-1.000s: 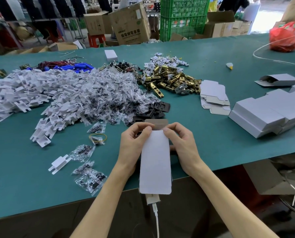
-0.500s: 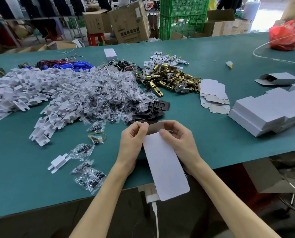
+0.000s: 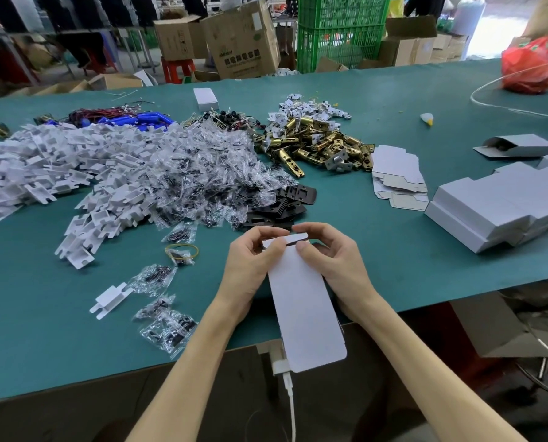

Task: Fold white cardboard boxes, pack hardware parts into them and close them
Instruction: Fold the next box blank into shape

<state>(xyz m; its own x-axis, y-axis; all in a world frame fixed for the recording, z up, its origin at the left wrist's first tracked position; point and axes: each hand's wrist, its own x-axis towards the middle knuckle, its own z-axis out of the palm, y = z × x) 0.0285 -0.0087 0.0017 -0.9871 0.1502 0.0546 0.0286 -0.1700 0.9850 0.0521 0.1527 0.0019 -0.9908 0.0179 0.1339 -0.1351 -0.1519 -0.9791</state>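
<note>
I hold a long white cardboard box (image 3: 304,301) over the near edge of the green table (image 3: 43,330), its far end up between my fingers. My left hand (image 3: 250,263) grips its left side and my right hand (image 3: 333,263) grips its right side; the fingertips of both curl over the white end flap at the top. Hardware lies beyond: black plates (image 3: 282,202), brass latches (image 3: 317,145), bagged screws (image 3: 183,186) and white plastic pieces (image 3: 43,161).
A stack of flat box blanks (image 3: 397,177) and a pile of folded white boxes (image 3: 502,202) lie to the right. Loose screw bags (image 3: 167,333) and a rubber band (image 3: 181,252) lie to the left. A red bag (image 3: 531,68) sits at the far right corner.
The box has swung so its near end points down to the right. Its brown-sided end flap has been folded over, and the white side now shows under my fingertips.
</note>
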